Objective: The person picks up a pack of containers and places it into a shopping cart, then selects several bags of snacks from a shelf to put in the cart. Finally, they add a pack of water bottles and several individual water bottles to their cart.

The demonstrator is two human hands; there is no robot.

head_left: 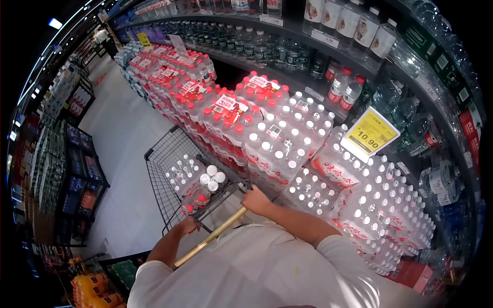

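Observation:
A wire shopping cart [159, 174] stands in front of me, with a gold-coloured handle bar [210, 237] slanting across my belly. My right hand [255, 200] is closed around the cart's frame by the right end of that bar. At the basket's rear left corner, my left hand [189, 225] is curled on the cart's edge, its fingertips partly hidden. Inside the cart lie a pack of white-capped clear bottles [182, 172], a group of larger round white tops [212, 177], and red-capped bottles [196, 203] close to my left hand.
Stacked packs of red-capped bottles [226, 110] and white-capped bottles [277, 146] line the right side. A yellow price sign [371, 134] stands over them, before shelves of bottles [246, 43]. Display racks [84, 169] stand left of the aisle floor [120, 138]. A person [105, 43] is far off.

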